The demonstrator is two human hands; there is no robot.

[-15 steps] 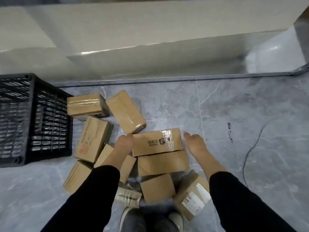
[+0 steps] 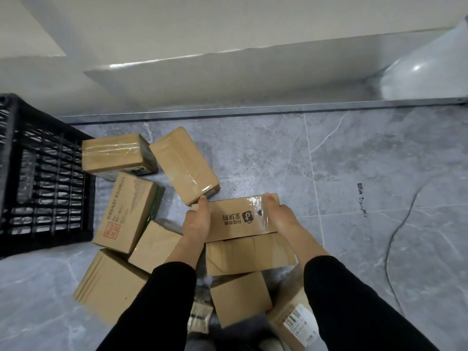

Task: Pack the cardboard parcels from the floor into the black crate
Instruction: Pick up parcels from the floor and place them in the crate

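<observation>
Several taped cardboard parcels lie in a heap on the grey floor. A parcel printed with a black logo (image 2: 236, 217) sits on top of another parcel (image 2: 249, 254) in the middle. My left hand (image 2: 196, 222) grips its left end and my right hand (image 2: 279, 217) grips its right end, thumbs over the top. The black crate (image 2: 43, 178) stands at the left edge, its inside hidden from here. More parcels lie between me and the crate: one with a red stamp (image 2: 126, 211), two at the back (image 2: 114, 154) (image 2: 184, 165).
A white wall with a metal floor strip (image 2: 253, 108) runs across the back. A thin dark cable (image 2: 395, 239) trails over the floor tiles at the right. A parcel with a barcode label (image 2: 295, 320) lies near my feet.
Both hands have closed in onto the ends of the logo parcel; before they were just beside it. The camera has come closer to the heap.
</observation>
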